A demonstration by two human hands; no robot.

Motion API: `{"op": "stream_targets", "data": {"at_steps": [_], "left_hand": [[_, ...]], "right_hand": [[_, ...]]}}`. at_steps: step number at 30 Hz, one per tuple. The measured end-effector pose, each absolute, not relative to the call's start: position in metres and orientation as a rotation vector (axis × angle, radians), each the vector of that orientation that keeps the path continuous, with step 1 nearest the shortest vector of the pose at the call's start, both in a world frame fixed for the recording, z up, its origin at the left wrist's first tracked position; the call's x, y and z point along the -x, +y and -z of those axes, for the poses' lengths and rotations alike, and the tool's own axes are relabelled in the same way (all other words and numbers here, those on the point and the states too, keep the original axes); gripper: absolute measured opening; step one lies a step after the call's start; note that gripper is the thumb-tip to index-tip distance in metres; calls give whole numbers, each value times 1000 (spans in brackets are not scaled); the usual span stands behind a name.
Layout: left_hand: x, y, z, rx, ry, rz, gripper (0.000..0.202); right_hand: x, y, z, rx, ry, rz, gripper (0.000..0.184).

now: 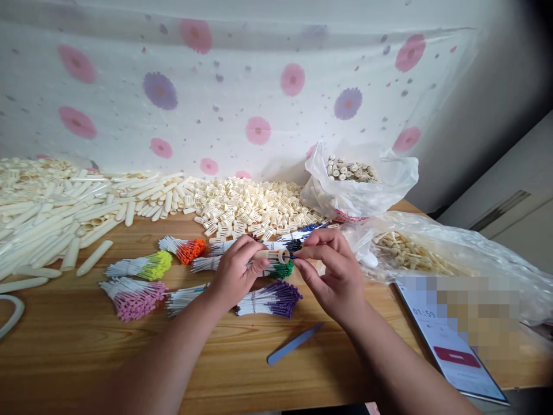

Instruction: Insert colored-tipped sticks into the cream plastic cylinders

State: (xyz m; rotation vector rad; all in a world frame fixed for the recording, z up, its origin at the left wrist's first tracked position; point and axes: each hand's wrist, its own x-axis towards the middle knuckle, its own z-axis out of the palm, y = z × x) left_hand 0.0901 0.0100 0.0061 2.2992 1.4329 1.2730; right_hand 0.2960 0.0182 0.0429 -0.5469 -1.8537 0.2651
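My left hand (238,270) grips a cream slotted pen barrel (281,256) between thumb and fingers, its open end facing right. My right hand (332,274) pinches a thin blue-ended pen refill (292,257) at the mouth of that barrel; how far it reaches inside is hard to see. Beneath and around my hands lie bundles of white refills with coloured ends: purple (272,298), green (283,270), pink (133,300), yellow-green (140,265), orange (186,250) and blue (305,231). My left forearm partly covers a light blue bundle (181,298).
Behind the bundles is a heap of short slotted cream pieces (254,204); longer cream tubes (56,225) pile up at left. Two plastic bags (367,196) of cream parts sit at right. Blue-grey tweezers (294,344) lie in front, and a tablet (453,346) shows a timer.
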Motion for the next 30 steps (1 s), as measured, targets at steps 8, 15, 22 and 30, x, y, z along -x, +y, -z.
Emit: {"op": "stream_targets", "data": {"at_steps": [8, 15, 22, 30], "left_hand": [[-93, 7, -11, -2323, 1363, -1359, 45], [-95, 7, -11, -2324, 1440, -1429, 32], [-96, 5, -11, -2320, 1480, -1448, 29], [-89, 11, -9, -2367, 1783, -1478, 28]], "right_hand": [[-290, 18, -39, 571, -1903, -227, 13], [-290, 21, -36, 607, -1919, -255, 14], [-285, 25, -34, 636, -1822, -441, 10], [-279, 27, -23, 634, -1734, -824, 19]]}}
